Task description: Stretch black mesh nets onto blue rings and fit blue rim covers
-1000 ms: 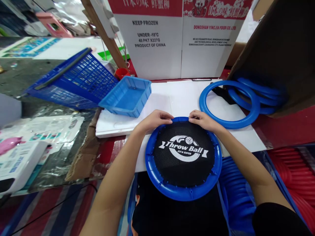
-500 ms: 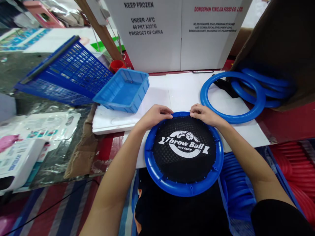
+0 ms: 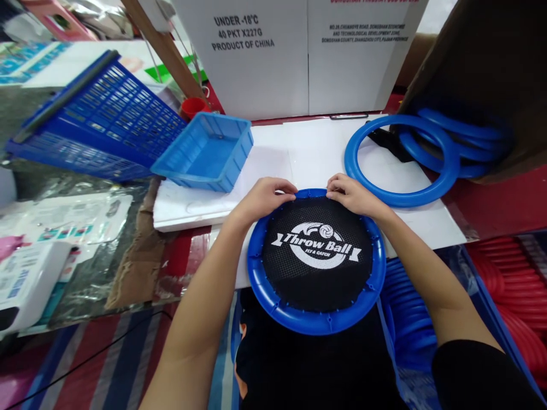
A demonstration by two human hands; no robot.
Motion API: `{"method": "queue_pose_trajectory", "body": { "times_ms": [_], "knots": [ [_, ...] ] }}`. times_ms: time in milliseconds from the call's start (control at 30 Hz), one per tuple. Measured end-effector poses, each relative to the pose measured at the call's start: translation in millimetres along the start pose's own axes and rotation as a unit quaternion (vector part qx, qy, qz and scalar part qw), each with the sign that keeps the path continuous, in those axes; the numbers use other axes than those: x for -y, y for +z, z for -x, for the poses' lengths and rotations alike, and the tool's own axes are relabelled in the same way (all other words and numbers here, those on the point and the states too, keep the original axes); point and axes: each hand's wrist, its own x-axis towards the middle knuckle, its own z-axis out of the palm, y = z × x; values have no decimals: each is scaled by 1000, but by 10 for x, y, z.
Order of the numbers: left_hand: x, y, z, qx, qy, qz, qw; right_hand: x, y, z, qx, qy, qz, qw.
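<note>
A round throw-ball paddle with a blue plastic rim (image 3: 294, 320) and a black mesh (image 3: 316, 290) marked "Throw Ball" lies partly on the white board and partly over my lap. My left hand (image 3: 268, 196) pinches the far rim and mesh edge, left of centre. Just to its right, my right hand (image 3: 348, 195) pinches the same far edge. The fingertips of both hands are closed at the rim, and the fine detail under them is hidden. Beyond my right hand a bare blue ring (image 3: 351, 159) leans on other rings.
A light blue tray (image 3: 196, 181) sits at the back left beside a dark blue basket (image 3: 123, 108). A white carton (image 3: 265, 74) stands behind the white board (image 3: 307, 148). Several blue rings (image 3: 474, 136) lie in a dark box at right. Below are blue rings (image 3: 405, 313) and red rings (image 3: 508, 279).
The view has shifted slightly, so the scene sits a little higher and further left. Both hands keep their hold on the paddle's far edge.
</note>
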Motion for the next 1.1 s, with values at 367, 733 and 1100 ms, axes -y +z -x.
{"method": "queue_pose_trajectory", "body": {
  "times_ms": [367, 733, 1100],
  "knots": [
    [24, 16, -23, 39, 58, -31, 997, 42, -148, -114, 62, 17, 12, 998],
    [-51, 72, 28, 30, 188, -110, 975, 123, 82, -96, 74, -137, 50, 986],
    [-35, 257, 89, 53, 240, -264, 933, 101, 44, 17, 113, -174, 98, 973]
  ]
}}
